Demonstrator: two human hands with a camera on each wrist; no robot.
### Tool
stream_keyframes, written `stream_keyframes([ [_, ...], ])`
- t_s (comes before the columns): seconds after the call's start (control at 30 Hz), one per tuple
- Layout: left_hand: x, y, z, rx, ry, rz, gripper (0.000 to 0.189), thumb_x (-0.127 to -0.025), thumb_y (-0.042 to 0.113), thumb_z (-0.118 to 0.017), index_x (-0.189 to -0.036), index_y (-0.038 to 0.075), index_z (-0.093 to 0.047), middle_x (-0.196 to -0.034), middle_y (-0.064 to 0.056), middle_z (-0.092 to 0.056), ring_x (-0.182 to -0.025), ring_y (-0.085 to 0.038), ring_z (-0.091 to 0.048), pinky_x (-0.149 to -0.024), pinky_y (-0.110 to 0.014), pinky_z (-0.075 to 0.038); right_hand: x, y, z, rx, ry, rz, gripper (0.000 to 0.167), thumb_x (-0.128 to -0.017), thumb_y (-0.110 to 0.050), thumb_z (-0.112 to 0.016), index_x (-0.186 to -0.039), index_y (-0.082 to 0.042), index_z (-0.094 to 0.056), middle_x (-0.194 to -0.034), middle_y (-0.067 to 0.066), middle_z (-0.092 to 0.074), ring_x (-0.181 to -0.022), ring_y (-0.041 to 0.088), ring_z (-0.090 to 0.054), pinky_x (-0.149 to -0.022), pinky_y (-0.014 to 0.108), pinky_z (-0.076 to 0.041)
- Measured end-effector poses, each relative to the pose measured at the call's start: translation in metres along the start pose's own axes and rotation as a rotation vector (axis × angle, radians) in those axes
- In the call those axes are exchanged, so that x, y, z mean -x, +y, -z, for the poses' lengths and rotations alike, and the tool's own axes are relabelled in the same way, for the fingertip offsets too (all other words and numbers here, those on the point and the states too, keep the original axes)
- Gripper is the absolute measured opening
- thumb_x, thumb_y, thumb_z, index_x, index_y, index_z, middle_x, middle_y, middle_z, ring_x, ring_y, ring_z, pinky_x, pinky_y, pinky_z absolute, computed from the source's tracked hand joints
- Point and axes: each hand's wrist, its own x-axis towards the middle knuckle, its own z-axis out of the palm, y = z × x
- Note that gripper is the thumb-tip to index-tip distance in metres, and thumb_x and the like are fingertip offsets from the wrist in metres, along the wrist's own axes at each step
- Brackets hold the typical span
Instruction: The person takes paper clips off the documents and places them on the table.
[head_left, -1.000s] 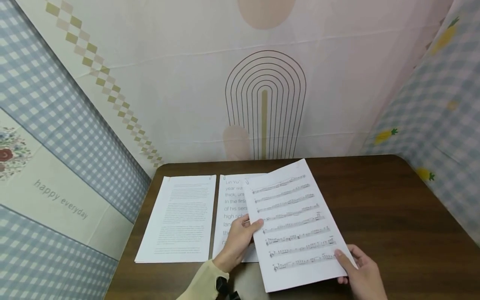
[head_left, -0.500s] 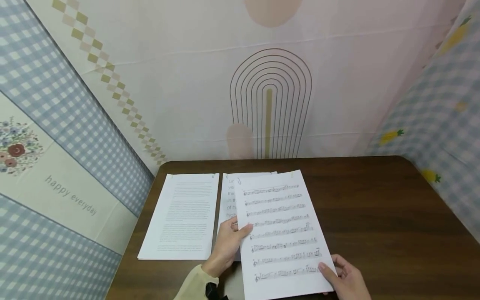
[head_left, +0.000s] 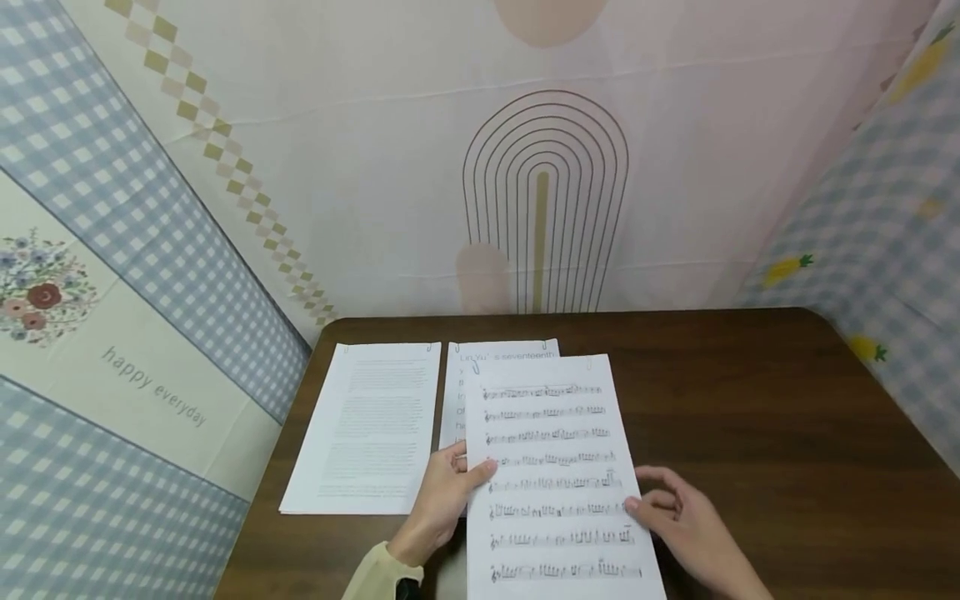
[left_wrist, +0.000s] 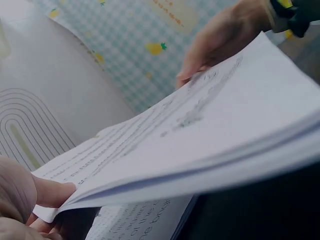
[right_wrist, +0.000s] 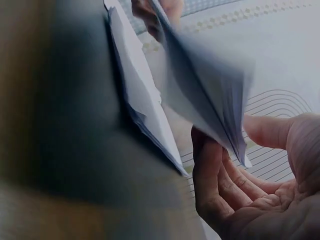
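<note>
A stack of sheet music (head_left: 555,483) is held tilted in front of the person, a paper clip at each top corner. My left hand (head_left: 442,500) grips its left edge, thumb on the printed face and fingers behind. At the right edge my right hand (head_left: 682,521) has its thumb tip on the margin; in the right wrist view the stack's edge (right_wrist: 232,115) sits between thumb and fingers. Behind the music lies a large-print text stack (head_left: 502,350), mostly covered. In the left wrist view the pages (left_wrist: 200,135) fan slightly apart at the near edge.
A small-print text stack (head_left: 367,425), clipped at the top, lies at the left on the brown table (head_left: 787,433). A printed white cloth (head_left: 360,208) hangs behind the table's back edge, with blue checked cloth (head_left: 862,250) at the sides.
The sheet music has come left and toward the person, and turned more upright, uncovering the top of the large-print stack. The right hand has shifted from the lower corner up along the right edge.
</note>
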Motion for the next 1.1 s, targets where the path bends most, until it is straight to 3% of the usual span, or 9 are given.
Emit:
stream_keyframes([
  [0.3, 0.01, -0.006, 0.0, 0.029, -0.044, 0.023, 0.04, -0.103, 0.006, -0.07, -0.141, -0.005, -0.063, -0.117, -0.022, -0.082, -0.099, -0.03, -0.084, -0.085, -0.04, -0.069, -0.045, -0.033, 0.01, -0.008, 0.026, 0.114, 0.066, -0.108, -0.024, -0.071, -0.162, -0.006, -0.038, -0.108, 0.012, -0.081, -0.091, 0.015, -0.078, -0.083, 0.025, -0.059],
  [0.4, 0.012, -0.008, 0.0, 0.045, -0.065, 0.025, 0.041, -0.103, 0.006, -0.07, -0.142, -0.005, -0.063, -0.119, -0.023, -0.081, -0.1, -0.031, -0.084, -0.086, -0.041, -0.069, -0.06, -0.041, 0.012, -0.006, 0.064, 0.146, 0.069, -0.11, -0.027, -0.068, -0.165, -0.007, -0.033, -0.112, 0.014, -0.079, -0.088, 0.014, -0.079, -0.079, 0.026, -0.059],
  [0.57, 0.013, -0.01, 0.001, 0.049, -0.083, 0.026, 0.043, -0.102, 0.006, -0.07, -0.144, -0.004, -0.063, -0.122, -0.023, -0.081, -0.102, -0.031, -0.084, -0.087, -0.04, -0.068, -0.079, -0.046, 0.013, -0.012, 0.155, 0.211, 0.062, -0.11, -0.029, -0.067, -0.162, -0.008, -0.041, -0.11, 0.015, -0.077, -0.083, 0.013, -0.078, -0.075, 0.026, -0.058],
  [0.7, 0.013, -0.011, 0.002, 0.037, -0.098, 0.018, 0.043, -0.102, 0.005, -0.07, -0.143, -0.006, -0.063, -0.122, -0.024, -0.08, -0.102, -0.03, -0.084, -0.088, -0.039, -0.068, -0.085, -0.045, 0.013, -0.049, 0.161, 0.28, 0.051, -0.11, -0.024, -0.067, -0.154, -0.006, -0.049, -0.105, 0.014, -0.076, -0.08, 0.014, -0.079, -0.07, 0.03, -0.062],
  [0.83, 0.014, -0.013, 0.0, 0.042, -0.104, 0.019, 0.041, -0.1, 0.002, -0.071, -0.139, -0.008, -0.064, -0.119, -0.025, -0.081, -0.098, -0.028, -0.084, -0.086, -0.038, -0.069, -0.087, -0.042, 0.012, -0.081, 0.161, 0.298, 0.039, -0.109, -0.02, -0.069, -0.142, 0.0, -0.06, -0.1, 0.006, -0.077, -0.077, 0.014, -0.08, -0.063, 0.034, -0.065],
  [1.1, 0.014, -0.014, 0.001, 0.033, -0.095, 0.025, 0.039, -0.101, 0.002, -0.07, -0.138, -0.008, -0.065, -0.117, -0.025, -0.081, -0.097, -0.029, -0.085, -0.085, -0.039, -0.069, -0.09, -0.036, 0.013, -0.077, 0.199, 0.329, 0.034, -0.108, -0.017, -0.07, -0.134, 0.003, -0.065, -0.099, -0.003, -0.076, -0.08, 0.01, -0.078, -0.064, 0.031, -0.064],
])
